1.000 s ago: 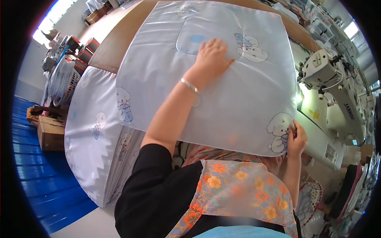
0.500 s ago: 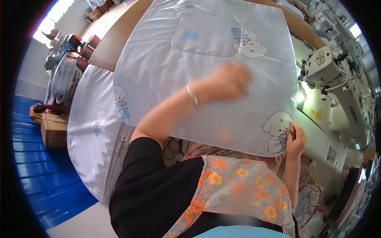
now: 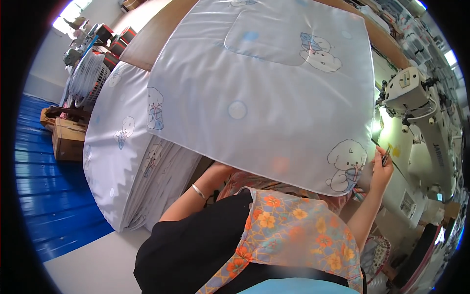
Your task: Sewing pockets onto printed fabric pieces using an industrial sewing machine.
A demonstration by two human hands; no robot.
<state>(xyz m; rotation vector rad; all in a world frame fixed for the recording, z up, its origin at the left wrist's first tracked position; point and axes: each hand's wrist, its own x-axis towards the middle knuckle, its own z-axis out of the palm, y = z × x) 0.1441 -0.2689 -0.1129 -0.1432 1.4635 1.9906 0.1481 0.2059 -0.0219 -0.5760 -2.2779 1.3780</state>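
Note:
A shiny white cloth piece (image 3: 274, 132) with printed puppies and a stitched rounded panel lies spread before me. At its near edge is my left hand (image 3: 218, 172), its fingers hidden under the cloth and a bracelet on the wrist. My right hand (image 3: 382, 170) is closed around small metal thread snips (image 3: 386, 156), just beyond the cloth's right edge. Their blades point up and away, beside the sewing machine (image 3: 409, 90). A printed puppy (image 3: 346, 164) shows on the cloth's near right corner.
A folded stack of the same printed cloth (image 3: 117, 142) hangs at the left. Beyond it are a cardboard box (image 3: 68, 139) and a white basket (image 3: 100, 78). The machine's head and arm bound the right side, with a lamp lit near the needle area.
My left hand has come down from over the middle of the cloth to its near edge. My right hand has moved off the corner, slightly right, with the snips.

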